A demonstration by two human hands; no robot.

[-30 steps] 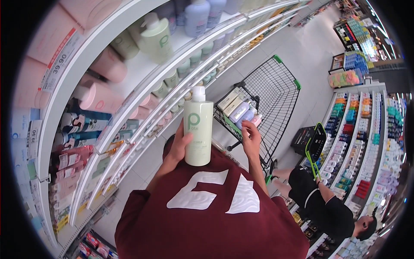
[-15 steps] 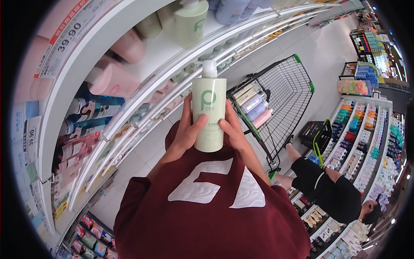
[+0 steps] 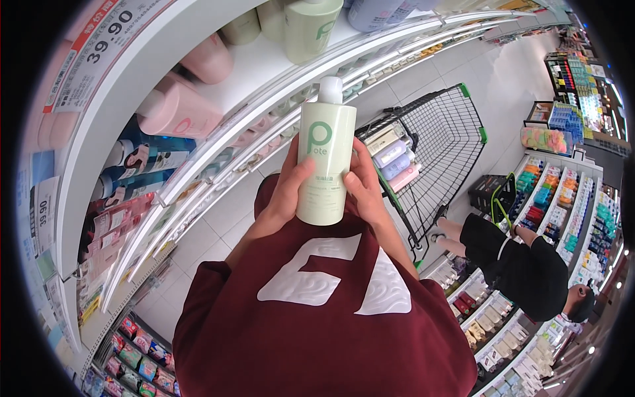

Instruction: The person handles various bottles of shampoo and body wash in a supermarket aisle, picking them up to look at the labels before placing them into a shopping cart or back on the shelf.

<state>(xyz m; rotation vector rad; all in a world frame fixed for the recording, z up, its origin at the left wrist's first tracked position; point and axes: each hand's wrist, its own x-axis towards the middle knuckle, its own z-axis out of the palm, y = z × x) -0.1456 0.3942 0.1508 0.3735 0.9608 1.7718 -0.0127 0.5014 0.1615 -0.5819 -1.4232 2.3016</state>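
Observation:
A pale green pump bottle (image 3: 327,142) with a white top is held upright in front of my chest, its printed front turned toward me. My left hand (image 3: 288,188) wraps round its left side, thumb resting on the front. On the opposite side my right hand (image 3: 362,178) grips it the same way. Both hands' fingertips are hidden behind the bottle. On the shelf ahead stands a similar green bottle (image 3: 309,33), and pink bottles (image 3: 188,114) lean to its left.
A wire shopping cart (image 3: 440,145) with green corners stands to the right, holding purple and pink bottles (image 3: 393,159). Beyond it a person in black (image 3: 522,271) is beside a dark basket (image 3: 489,195). Curved white shelving (image 3: 231,119) runs along my left.
The bottle has risen slightly and tilted a little in both hands. The person in black has shifted right, with an arm now at the basket's green handle.

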